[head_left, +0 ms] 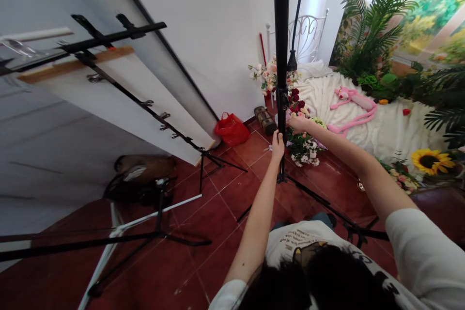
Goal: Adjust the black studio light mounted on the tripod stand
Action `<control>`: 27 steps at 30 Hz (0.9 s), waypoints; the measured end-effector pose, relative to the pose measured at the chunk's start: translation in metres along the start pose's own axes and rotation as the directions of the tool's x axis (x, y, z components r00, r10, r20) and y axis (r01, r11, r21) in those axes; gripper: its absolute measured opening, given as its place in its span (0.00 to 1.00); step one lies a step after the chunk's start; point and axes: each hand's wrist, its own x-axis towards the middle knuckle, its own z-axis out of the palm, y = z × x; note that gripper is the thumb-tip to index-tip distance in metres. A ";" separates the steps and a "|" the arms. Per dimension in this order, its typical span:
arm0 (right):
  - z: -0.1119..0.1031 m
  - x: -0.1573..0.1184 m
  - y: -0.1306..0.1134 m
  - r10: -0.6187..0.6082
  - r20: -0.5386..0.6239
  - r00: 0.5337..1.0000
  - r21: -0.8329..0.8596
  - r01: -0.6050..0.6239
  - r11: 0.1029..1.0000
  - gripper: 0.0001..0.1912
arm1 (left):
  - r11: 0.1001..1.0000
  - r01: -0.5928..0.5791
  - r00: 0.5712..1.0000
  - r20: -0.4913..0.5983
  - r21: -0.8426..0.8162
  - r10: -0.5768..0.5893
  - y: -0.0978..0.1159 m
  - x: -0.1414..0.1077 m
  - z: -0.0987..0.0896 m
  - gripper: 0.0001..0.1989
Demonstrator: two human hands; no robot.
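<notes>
- The person stands over a tall black light stand pole (281,58) that rises straight up out of the top of the view, its tripod legs (319,201) spread on the red tiled floor (225,203).
- The left hand (278,145) has its grip wrapped around the pole low down, fingers closed on it, thumb side toward us.
- The right hand (298,122) is just beside the pole on its right, slightly higher than the left one; it lies against the pole or the clamp there, but I cannot tell whether its grip is closed around anything, because the fingers are lost against the flowers behind.
- Right behind the pole a bunch of mixed flowers (303,145) sits on the floor, with dark red roses (295,99) above it.
- A black cable (297,9) hangs down beside the pole.
- A red plastic bag (231,129) lies by the white wall, well apart from the hands.
- To the left a second black stand (119,34) carries a white backdrop roll (109,92).
- On the right, a white fluffy blanket (385,126) bears a pink plush toy (354,101); a sunflower (430,160) lies nearer, and palm fronds (374,19) stand behind.
</notes>
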 end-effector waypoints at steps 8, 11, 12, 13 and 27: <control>0.060 -0.037 -0.029 0.221 -0.366 0.904 0.221 -0.147 0.964 0.20 | 0.999 -0.027 0.998 -0.059 0.022 0.028 0.006 -0.005 0.006 0.24; 0.100 -0.054 -0.040 0.313 -0.410 0.857 0.368 -0.158 0.916 0.27 | 0.999 -0.023 0.998 -0.066 0.029 0.025 0.006 -0.005 0.007 0.26; 0.113 -0.058 -0.042 0.332 -0.388 0.860 0.399 -0.168 0.902 0.27 | 0.999 -0.023 0.997 -0.072 0.030 0.025 0.006 -0.006 0.006 0.26; 0.124 -0.062 -0.043 0.341 -0.351 0.872 0.423 -0.177 0.889 0.27 | 0.999 -0.024 0.996 -0.080 0.030 0.027 0.006 -0.006 0.006 0.27; 0.008 -0.034 -0.040 0.448 -0.703 0.552 0.711 0.547 0.443 0.64 | 0.997 -0.058 0.997 -0.055 0.054 0.061 0.000 -0.003 0.007 0.32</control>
